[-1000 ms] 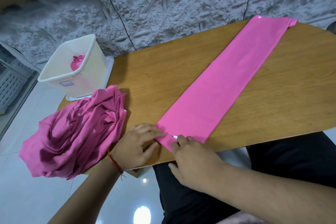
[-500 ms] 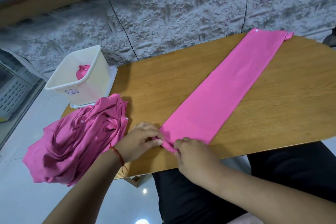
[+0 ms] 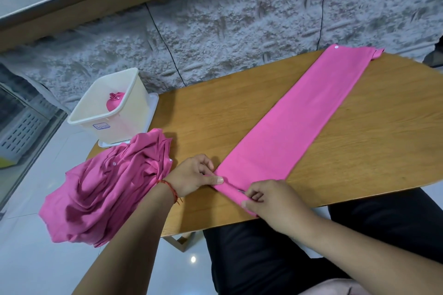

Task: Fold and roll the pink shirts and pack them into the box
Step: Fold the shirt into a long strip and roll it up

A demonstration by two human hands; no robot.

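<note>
Rolling step starting: left hand (image 3: pixel 191 175) and right hand (image 3: pixel 268 199), grip pinched shut on near end of folded shirt (image 3: pixel 294 122) running diagonally lower-centre to upper-right on desk (image 3: pixel 371 151); next needs even, tight rolling toward far end.

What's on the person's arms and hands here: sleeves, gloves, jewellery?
Both forearms are bare as far as the frame shows: no sleeves and no gloves. The left hand has a thin red thread bracelet tied at the wrist, with a short loose end. The right hand and its wrist carry nothing; no rings or watch show on either.
</note>
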